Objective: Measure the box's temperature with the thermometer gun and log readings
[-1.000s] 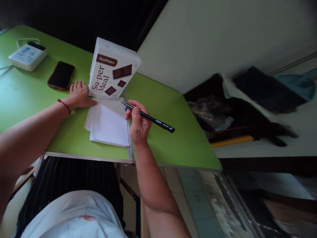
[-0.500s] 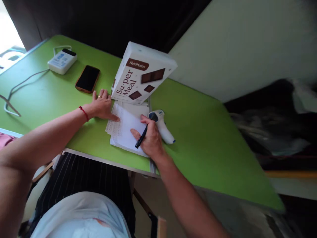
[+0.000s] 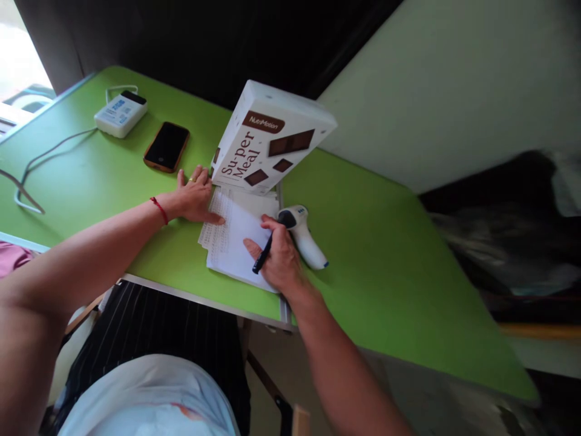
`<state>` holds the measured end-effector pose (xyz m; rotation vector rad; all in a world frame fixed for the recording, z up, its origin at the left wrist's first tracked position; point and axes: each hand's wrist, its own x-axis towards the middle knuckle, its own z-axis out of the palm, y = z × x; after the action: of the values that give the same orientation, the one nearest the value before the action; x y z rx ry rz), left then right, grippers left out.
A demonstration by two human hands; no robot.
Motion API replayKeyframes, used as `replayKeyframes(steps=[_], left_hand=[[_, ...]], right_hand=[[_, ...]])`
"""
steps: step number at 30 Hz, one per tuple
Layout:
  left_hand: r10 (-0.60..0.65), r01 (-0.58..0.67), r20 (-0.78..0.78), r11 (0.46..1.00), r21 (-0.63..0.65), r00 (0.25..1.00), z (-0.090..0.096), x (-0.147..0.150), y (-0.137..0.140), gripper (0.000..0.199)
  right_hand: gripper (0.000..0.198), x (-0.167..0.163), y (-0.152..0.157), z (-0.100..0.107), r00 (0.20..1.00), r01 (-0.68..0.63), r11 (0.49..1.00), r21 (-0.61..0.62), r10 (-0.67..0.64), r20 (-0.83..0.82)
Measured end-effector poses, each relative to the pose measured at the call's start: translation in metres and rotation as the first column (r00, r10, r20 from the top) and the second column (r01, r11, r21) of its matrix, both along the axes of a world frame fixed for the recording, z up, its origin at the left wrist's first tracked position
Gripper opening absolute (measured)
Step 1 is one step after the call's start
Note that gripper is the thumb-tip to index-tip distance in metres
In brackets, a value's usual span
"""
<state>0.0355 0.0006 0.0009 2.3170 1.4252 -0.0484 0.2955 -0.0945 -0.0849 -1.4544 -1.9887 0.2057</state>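
Observation:
My right hand (image 3: 282, 257) is closed around a black pen (image 3: 263, 255), over the right part of a stack of white paper (image 3: 236, 236). Rows of small marks run down the left side of the sheets; my fingers hide some of the right side. Spread flat, my left hand (image 3: 195, 197) lies on the table with its thumb on the paper's left edge. Behind the paper stands a white box (image 3: 267, 136) printed "NutriMotion Su-per Meal", close to my left fingertips. A white handheld thermometer-like device (image 3: 306, 239) lies just right of my right hand.
The green table (image 3: 385, 272) has a phone (image 3: 166, 147) in a brown case at the back left. Beyond it sits a white boxy device (image 3: 121, 113) with a grey cable (image 3: 59, 144) trailing left. A dark panel and a pale wall stand behind the table.
The whole view has shifted slightly, so everything appears a little further right and lower. Both hands keep nearly the same places on and beside the paper, and the pen stays in my right hand.

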Motion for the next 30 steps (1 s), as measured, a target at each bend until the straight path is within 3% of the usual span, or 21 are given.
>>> replayKeyframes(steps=[7,15,18,25,30], left_hand=[[0.057,-0.059,0.038,0.997,0.041,0.998,-0.004,0.001,0.004,0.139],[0.105,-0.105,-0.041,0.994,0.023,0.994,0.005,-0.001,0.001,0.138],[0.093,-0.093,-0.079,0.996,0.005,0.993,0.005,-0.003,0.004,0.15],[0.014,-0.013,-0.113,1.0,0.013,0.993,-0.005,-0.01,0.007,0.173],[-0.006,0.001,-0.162,1.0,-0.031,0.987,0.0,-0.009,0.002,0.178]], right_hand=[[0.062,0.002,0.009,0.001,1.0,-0.004,1.0,0.023,0.003,0.009],[0.053,-0.006,0.007,0.011,1.0,0.004,1.0,0.029,-0.005,0.031],[0.051,-0.006,0.005,0.014,1.0,-0.021,0.999,0.037,0.02,0.019],[0.073,-0.007,-0.005,0.022,0.996,-0.08,0.996,0.041,0.078,0.046],[0.078,-0.007,-0.007,0.023,0.993,-0.108,0.993,0.055,0.105,0.048]])
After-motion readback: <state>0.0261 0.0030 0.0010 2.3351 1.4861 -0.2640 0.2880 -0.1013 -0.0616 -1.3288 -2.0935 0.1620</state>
